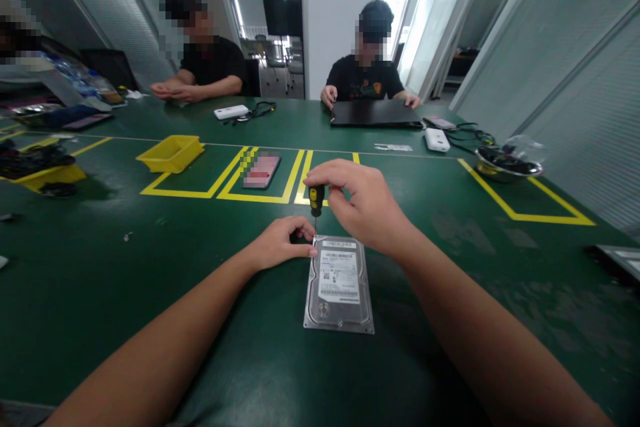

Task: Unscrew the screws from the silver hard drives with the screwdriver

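Observation:
A silver hard drive (pixel 341 317) with a white label lies flat on the green table in front of me. My right hand (pixel 367 203) holds a short black-and-yellow screwdriver (pixel 316 201) upright, its forefinger resting over the top of the handle. The screwdriver's thin shaft points down to the drive's far left corner; its tip is too small to make out. Beside that corner, my left hand (pixel 283 241) has thumb and forefinger curled in against the drive's left edge, close by the shaft. Its other fingers are partly hidden.
Beyond the drive lie a phone (pixel 262 170) and a yellow bin (pixel 171 153) by yellow tape outlines. A metal bowl (pixel 509 165) of dark parts sits far right. Another yellow bin (pixel 53 178) with black parts stands left. Across the table, one person holds a black laptop-like panel (pixel 376 114).

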The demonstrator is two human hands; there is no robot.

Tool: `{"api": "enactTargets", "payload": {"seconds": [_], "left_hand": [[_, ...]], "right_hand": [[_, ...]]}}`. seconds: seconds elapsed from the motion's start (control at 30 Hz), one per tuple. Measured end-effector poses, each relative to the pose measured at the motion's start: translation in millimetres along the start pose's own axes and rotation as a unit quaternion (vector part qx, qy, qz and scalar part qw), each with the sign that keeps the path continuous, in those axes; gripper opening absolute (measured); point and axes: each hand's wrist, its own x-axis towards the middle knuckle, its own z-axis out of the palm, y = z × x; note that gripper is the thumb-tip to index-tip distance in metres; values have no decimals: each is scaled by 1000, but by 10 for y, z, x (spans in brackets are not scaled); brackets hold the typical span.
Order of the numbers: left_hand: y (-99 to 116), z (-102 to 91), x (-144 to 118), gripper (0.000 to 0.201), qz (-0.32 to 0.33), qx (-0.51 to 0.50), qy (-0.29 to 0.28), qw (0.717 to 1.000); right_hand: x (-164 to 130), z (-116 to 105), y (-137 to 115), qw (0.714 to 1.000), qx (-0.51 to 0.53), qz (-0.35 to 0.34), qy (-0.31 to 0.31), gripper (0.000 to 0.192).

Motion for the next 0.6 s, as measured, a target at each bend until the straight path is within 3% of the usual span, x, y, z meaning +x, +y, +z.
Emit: {"api": "enactTargets", "payload": {"seconds": [0.6], "left_hand": [[-19,8,2,34,6,-3,4,1000]], "right_hand": [[-9,7,5,999,-32,22,-15,40]]}}
